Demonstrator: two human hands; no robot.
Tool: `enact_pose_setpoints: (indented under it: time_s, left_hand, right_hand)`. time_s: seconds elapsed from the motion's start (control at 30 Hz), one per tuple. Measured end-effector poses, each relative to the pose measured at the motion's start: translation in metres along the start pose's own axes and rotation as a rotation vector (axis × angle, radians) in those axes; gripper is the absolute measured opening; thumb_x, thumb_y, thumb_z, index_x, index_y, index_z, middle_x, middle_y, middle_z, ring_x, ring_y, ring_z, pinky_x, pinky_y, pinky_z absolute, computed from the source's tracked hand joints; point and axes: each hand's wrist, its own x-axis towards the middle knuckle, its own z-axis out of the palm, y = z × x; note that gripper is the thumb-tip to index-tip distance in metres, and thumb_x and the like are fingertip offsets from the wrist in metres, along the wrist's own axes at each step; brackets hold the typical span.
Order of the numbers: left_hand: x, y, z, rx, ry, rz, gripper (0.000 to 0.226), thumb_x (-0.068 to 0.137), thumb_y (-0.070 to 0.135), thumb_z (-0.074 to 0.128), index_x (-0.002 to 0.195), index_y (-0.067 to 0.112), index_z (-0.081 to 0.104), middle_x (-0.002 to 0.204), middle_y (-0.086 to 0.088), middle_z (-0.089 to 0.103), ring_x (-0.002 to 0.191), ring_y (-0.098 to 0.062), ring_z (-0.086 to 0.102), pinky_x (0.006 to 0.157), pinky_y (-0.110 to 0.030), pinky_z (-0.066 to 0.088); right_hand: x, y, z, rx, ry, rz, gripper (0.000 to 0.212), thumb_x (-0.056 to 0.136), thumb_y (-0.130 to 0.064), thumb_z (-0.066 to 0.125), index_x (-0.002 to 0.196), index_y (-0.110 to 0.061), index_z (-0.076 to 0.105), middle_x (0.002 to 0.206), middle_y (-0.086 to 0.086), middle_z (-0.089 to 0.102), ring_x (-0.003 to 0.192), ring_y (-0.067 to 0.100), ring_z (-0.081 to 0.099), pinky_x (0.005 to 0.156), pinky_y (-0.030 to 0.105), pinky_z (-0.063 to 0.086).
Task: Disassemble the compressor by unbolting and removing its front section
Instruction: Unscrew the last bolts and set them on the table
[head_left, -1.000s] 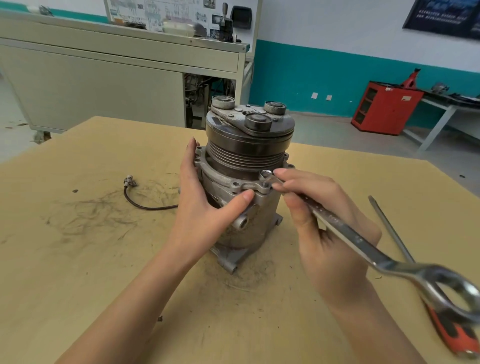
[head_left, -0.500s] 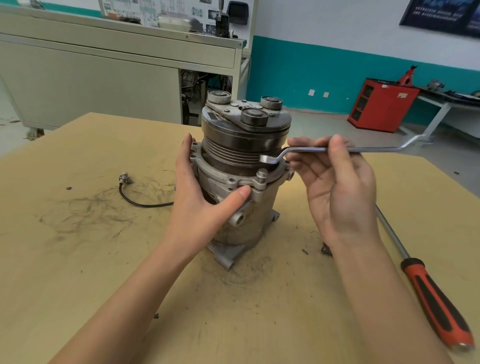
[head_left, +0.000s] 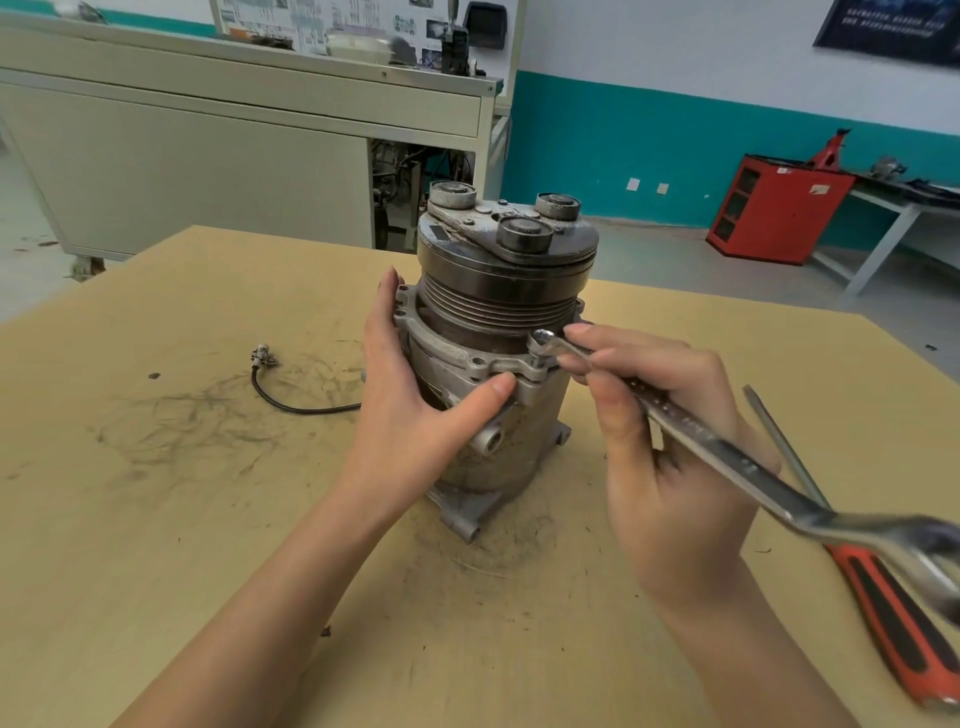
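- Compressor (head_left: 493, 457) stands upright mid-table (head_left: 156, 519), pulley end up.
- Left hand (head_left: 415, 415): fingers straight along the flange side, thumb pressed across the front, bracing the body.
- Right hand (head_left: 670, 467) is curled round the wrench (head_left: 753, 470) shaft; ring end sits on a flange bolt (head_left: 539, 357).
- Step: looks like unbolting the front section, with the bolt seemingly partly backed out.
- Next: swing the wrench, keep the ring square on the head, hold the body against torque.

Compressor (head_left: 498, 374) stands on table (head_left: 156, 519), screwdriver (head_left: 883, 597) right.
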Motion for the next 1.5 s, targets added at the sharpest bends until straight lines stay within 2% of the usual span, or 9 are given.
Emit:
enact_pose_setpoints:
  time_s: [0.3,0.5,0.63,0.77,0.93,1.03,1.23,1.4,1.5]
  left_hand:
    - [0.0,-0.001,0.001,-0.001,0.007,0.001,0.114,0.061,0.062,0.07,0.15,0.039,0.003,0.155,0.018,0.018,0.142,0.0,0.024,0.118,-0.039,0.027]
    - [-0.001,0.0,0.001,-0.005,0.008,-0.001,0.114,0.061,0.062,0.069,0.151,0.037,0.003,0.156,0.015,0.019,0.143,-0.002,0.024,0.118,-0.039,0.026]
    - [0.0,0.0,0.001,-0.002,0.008,-0.004,0.114,0.06,0.061,0.069,0.151,0.035,0.004,0.156,0.011,0.022,0.143,-0.004,0.025,0.117,-0.04,0.028]
    - [-0.001,0.001,0.001,0.001,0.006,-0.001,0.115,0.061,0.061,0.069,0.151,0.035,0.004,0.157,0.012,0.02,0.142,-0.003,0.025,0.118,-0.04,0.027]
    - [0.0,0.001,0.0,0.016,0.004,-0.007,0.115,0.06,0.064,0.069,0.151,0.039,0.003,0.156,0.015,0.018,0.143,-0.003,0.024,0.118,-0.041,0.027]
    - [0.0,0.0,0.0,0.009,0.002,-0.005,0.115,0.06,0.064,0.07,0.15,0.04,0.003,0.157,0.016,0.017,0.142,-0.001,0.023,0.118,-0.04,0.027]
    - [0.0,0.0,0.0,0.003,-0.005,-0.007,0.114,0.059,0.065,0.071,0.149,0.042,0.005,0.155,0.018,0.02,0.141,0.0,0.026,0.117,-0.039,0.03]
    - [0.0,-0.001,0.0,-0.007,0.001,-0.003,0.112,0.06,0.062,0.071,0.149,0.039,0.008,0.153,0.014,0.026,0.139,0.0,0.029,0.117,-0.038,0.03]
    - [0.0,-0.001,-0.001,-0.006,0.003,-0.002,0.113,0.06,0.062,0.071,0.15,0.037,0.008,0.153,0.013,0.027,0.139,0.0,0.03,0.117,-0.038,0.03]
  right_hand:
    - [0.004,0.012,0.001,0.091,0.033,0.036,0.012,0.099,-0.029,0.042,0.103,-0.019,0.05,0.099,0.009,0.062,0.088,0.03,0.067,0.076,0.044,0.055]
    - [-0.003,0.014,0.001,-0.05,-0.025,-0.148,0.02,0.099,-0.024,0.044,0.098,-0.005,0.049,0.096,0.017,0.066,0.095,0.016,0.065,0.084,0.021,0.051]
    - [-0.006,0.012,0.008,-0.172,-0.03,-0.238,0.02,0.1,-0.023,0.042,0.095,-0.005,0.048,0.094,0.018,0.067,0.092,0.017,0.063,0.086,0.018,0.05]
    - [0.002,0.014,0.007,0.198,0.018,0.042,0.01,0.099,-0.014,0.038,0.092,-0.015,0.045,0.096,0.014,0.062,0.08,0.022,0.066,0.076,0.027,0.053]
    - [0.031,0.031,-0.005,0.731,-0.012,0.718,0.018,0.1,-0.012,0.028,0.089,-0.012,0.042,0.082,0.012,0.071,0.068,0.021,0.067,0.066,0.028,0.054]
    - [0.039,0.034,-0.01,0.819,-0.035,0.841,0.025,0.101,-0.013,0.03,0.085,-0.011,0.049,0.08,0.012,0.072,0.069,0.018,0.067,0.065,0.024,0.054]
    - [0.031,0.016,-0.013,0.415,0.123,0.361,0.011,0.094,-0.016,0.053,0.087,-0.013,0.06,0.084,0.008,0.073,0.069,0.023,0.071,0.063,0.026,0.055]
    - [0.016,0.004,-0.013,0.055,-0.014,0.011,0.007,0.09,-0.013,0.059,0.092,-0.011,0.065,0.091,0.005,0.07,0.087,0.017,0.069,0.075,0.033,0.056]
    - [0.006,0.003,-0.012,-0.126,-0.056,-0.149,0.017,0.093,-0.016,0.057,0.093,-0.001,0.063,0.094,0.01,0.068,0.089,0.015,0.068,0.08,0.025,0.054]
